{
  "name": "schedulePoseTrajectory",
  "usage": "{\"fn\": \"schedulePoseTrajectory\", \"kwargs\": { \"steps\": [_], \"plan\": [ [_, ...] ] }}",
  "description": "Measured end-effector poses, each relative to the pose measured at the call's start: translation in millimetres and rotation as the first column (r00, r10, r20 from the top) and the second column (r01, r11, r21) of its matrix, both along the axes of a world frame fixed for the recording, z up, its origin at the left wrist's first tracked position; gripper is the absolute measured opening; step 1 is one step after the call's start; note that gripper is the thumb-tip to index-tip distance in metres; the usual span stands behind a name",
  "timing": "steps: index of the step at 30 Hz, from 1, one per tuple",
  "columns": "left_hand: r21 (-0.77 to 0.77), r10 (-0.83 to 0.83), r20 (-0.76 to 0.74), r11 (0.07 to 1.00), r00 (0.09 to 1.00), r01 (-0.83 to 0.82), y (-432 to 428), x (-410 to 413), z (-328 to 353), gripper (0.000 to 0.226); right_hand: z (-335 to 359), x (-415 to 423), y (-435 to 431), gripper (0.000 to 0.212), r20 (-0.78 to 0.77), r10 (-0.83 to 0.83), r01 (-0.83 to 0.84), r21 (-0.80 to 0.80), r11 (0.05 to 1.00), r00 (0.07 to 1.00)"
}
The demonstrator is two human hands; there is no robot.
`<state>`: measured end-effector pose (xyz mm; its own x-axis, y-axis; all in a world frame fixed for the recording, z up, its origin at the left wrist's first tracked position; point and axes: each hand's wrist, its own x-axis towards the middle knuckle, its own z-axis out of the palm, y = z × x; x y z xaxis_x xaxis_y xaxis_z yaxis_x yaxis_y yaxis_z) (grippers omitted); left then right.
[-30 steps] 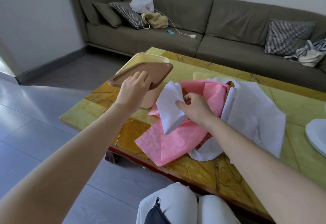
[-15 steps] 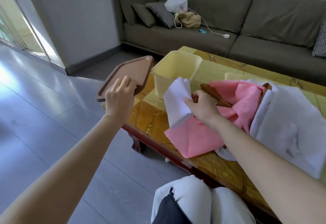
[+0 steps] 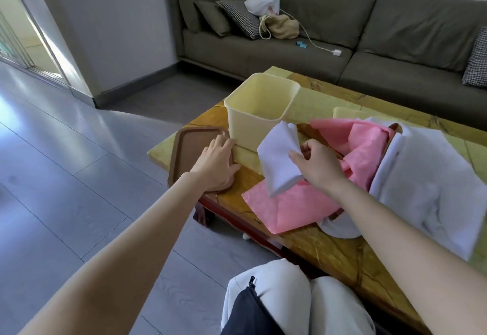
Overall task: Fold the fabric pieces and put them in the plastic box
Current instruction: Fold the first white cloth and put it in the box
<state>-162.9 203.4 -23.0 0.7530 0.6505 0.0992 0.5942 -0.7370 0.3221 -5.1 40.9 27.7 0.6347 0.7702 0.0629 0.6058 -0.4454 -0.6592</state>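
The brown lid [image 3: 196,155], which a second ago sat tilted on top of the cream plastic box [image 3: 259,113] and then hung in the air to its left, now lies flat on the corner of the surface [image 3: 329,250]. The left hand [image 3: 214,160] presses on it. The box now stands uncovered, its inside showing.

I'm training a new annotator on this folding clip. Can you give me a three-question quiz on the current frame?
1. True or false: the yellow plastic box is open.
2. Which hand holds the folded white cloth? A) left B) right C) neither
3. Fill in: the left hand rests on the brown ____.

Key: 1 true; 2 B, the right hand; 3 lid, lying at the table's corner beside the box.
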Motion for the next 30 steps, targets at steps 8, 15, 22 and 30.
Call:
{"fn": "schedulePoseTrajectory", "kwargs": {
  "steps": [8,15,22,30],
  "plan": [
    [0.142,-0.059,0.061,0.989,0.996,0.050,-5,84,51,0.065,9,30,-32,0.032,0.061,-0.135,0.137,-0.025,0.990,0.989],
    [0.203,-0.066,-0.007,0.977,0.998,0.066,-30,106,51,0.046,21,43,-59,0.029,0.016,-0.201,0.201,0.033,0.979,0.979],
    [0.146,-0.250,0.100,0.961,0.963,0.234,-90,103,57,0.034,44,56,-79,0.027,0.036,-0.286,0.281,0.105,0.954,0.957],
    [0.057,-0.351,0.168,0.936,0.921,0.346,-121,78,57,0.021,61,45,-74,0.034,0.036,-0.287,0.275,0.191,0.942,0.957]
  ]
}}
